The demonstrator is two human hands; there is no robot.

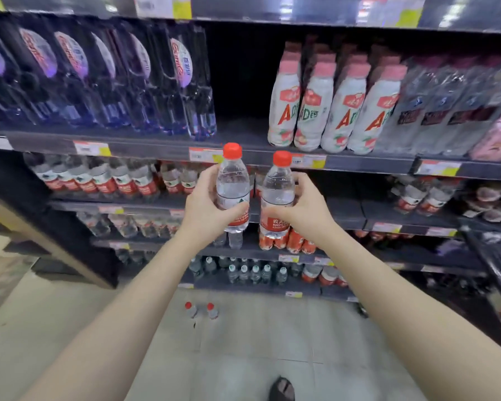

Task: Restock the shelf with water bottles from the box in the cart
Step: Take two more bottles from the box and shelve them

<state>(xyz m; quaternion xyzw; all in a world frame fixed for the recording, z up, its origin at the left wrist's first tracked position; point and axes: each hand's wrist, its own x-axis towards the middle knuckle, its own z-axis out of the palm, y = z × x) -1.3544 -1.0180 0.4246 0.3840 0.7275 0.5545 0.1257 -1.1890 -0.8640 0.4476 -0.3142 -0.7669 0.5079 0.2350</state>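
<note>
Centre of frame: our left hand [206,206] wraps one bottle [232,189], right hand [298,206] wraps another [276,198], both upright before the shelf [344,163]. Full, so likely weighty; thin plastic gives, smooth sides may slip. Best gripped mid-body, at the label.

Both held water bottles [232,195] [276,198] are clear glossy plastic, topped with smooth red plastic caps and wrapped in shiny red film labels. Shelf [156,144] edges look like matt dark metal; the floor [272,342] is tiled, pale, slightly glossy.
</note>
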